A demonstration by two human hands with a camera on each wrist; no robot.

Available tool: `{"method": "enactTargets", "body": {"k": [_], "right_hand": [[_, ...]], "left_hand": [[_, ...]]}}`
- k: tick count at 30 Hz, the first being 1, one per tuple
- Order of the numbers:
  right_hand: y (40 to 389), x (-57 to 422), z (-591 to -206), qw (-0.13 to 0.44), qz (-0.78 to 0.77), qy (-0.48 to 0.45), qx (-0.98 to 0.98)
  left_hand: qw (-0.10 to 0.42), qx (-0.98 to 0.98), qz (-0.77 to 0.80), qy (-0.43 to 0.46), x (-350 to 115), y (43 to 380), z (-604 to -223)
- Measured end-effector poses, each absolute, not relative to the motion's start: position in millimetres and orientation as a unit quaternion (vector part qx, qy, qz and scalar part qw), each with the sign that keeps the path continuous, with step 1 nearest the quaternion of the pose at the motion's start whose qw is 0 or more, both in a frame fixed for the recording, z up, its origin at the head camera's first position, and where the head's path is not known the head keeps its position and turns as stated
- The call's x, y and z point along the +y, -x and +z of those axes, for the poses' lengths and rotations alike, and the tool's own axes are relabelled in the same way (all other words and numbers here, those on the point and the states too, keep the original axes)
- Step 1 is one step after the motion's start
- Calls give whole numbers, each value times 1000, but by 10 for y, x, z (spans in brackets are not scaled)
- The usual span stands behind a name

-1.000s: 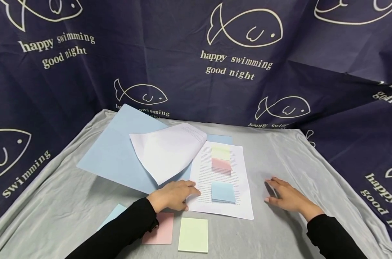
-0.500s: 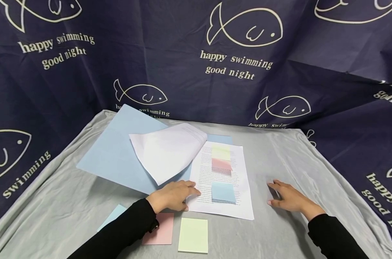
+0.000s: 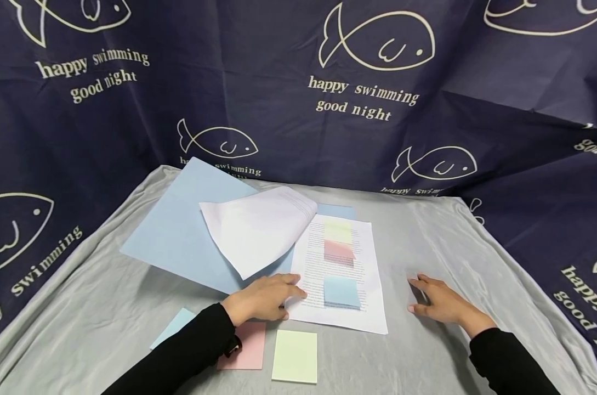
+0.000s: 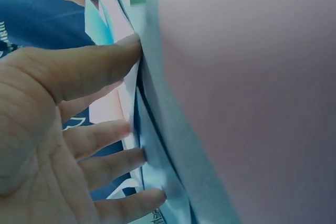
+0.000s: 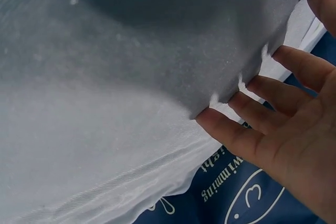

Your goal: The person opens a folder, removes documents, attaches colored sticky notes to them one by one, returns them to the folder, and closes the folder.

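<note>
My left hand (image 3: 263,299) rests on the lower left corner of a printed sheet (image 3: 372,318), fingers spread and relaxed. In the left wrist view its thumb (image 4: 100,66) and fingertips touch the paper's edge and the blue folder below. On the sheet sit a yellow sticky note (image 3: 337,230), a pink one (image 3: 339,249) and a blue one (image 3: 341,289), in a column. Another page (image 3: 259,230) is curled over to the left above the open blue folder (image 3: 175,219). My right hand (image 3: 441,302) holds nothing; its fingertips rest on the grey cloth, right of the sheet.
Along the near side lie a pale green sticky pad (image 3: 295,356), a pink pad (image 3: 251,345) and a light blue pad (image 3: 172,326), the last two partly behind the left sleeve (image 3: 185,351). A navy fish-print curtain (image 3: 278,99) hangs behind the grey cloth (image 3: 402,236).
My right hand has drawn back slightly to the right, away from the sheet. The left hand stays on the page corner, and the head view has shifted a little.
</note>
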State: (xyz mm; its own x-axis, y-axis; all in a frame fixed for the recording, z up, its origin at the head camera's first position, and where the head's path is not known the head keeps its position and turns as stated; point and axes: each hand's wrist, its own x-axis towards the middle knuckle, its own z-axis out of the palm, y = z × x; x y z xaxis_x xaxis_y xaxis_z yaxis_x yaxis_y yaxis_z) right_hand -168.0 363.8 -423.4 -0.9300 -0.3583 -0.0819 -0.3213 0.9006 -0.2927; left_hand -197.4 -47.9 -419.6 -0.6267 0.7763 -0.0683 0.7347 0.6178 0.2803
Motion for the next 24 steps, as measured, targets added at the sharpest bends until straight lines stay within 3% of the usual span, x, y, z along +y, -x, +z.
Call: {"method": "enactTargets", "body": {"k": [12, 16, 19, 24], "right_hand": [[1654, 3632, -4282, 50, -149, 163, 974], [1652, 3630, -4300, 49, -148, 161, 975], [1654, 3633, -4304, 50, -146, 160, 975], [1650, 3634, -4295, 49, -144, 164, 975]], "left_hand": [[28, 879, 236, -413, -680, 1813, -3989], [-20, 861, 320, -394, -809, 1770, -3942], [-41, 852, 395, -341, -901, 1747, -3928], [-9, 824, 529, -203, -1074, 1752, -3902]]}}
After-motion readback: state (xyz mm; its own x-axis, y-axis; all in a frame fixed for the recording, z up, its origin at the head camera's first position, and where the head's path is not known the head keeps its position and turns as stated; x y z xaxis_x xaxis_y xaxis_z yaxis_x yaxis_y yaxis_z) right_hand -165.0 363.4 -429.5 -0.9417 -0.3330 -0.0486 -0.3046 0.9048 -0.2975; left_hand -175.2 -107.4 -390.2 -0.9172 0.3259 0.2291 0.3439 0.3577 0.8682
